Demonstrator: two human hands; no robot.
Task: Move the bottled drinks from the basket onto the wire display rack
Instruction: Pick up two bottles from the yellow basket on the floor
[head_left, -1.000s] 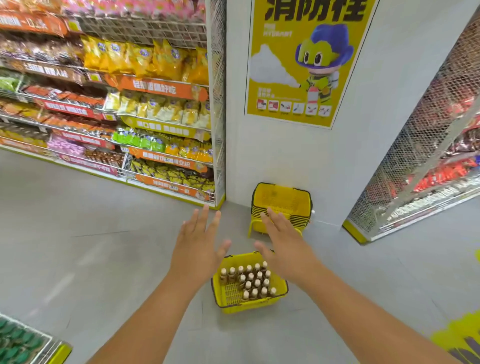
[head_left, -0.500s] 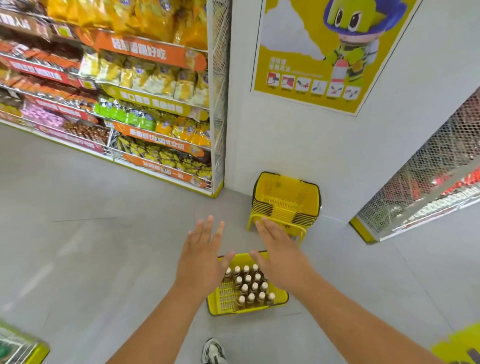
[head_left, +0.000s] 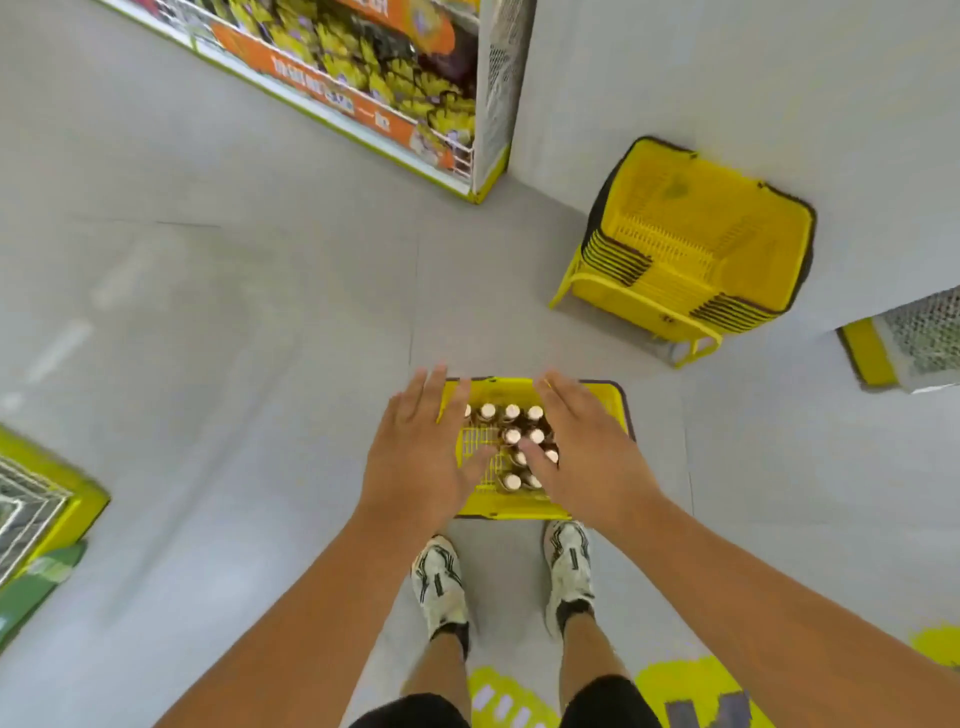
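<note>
While both hands hover flat with fingers straight and slightly spread, gripping nothing, the left hand (head_left: 415, 452) and right hand (head_left: 587, 447) sit just above the bottled drinks (head_left: 511, 436). Under the fingertips, the bottles stand upright in the yellow basket (head_left: 618, 410) on the floor. No bottle looks lifted yet, so I judge the whole transfer remains; a wire rack (head_left: 26, 509) shows far left.

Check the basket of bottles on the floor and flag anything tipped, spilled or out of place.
Nothing stands out. The bottles stand upright, caps up, packed toward the right of the yellow basket, which sits flat on the floor. No spill shows. Both hands, left hand and right hand, are open above it, holding nothing.
</note>
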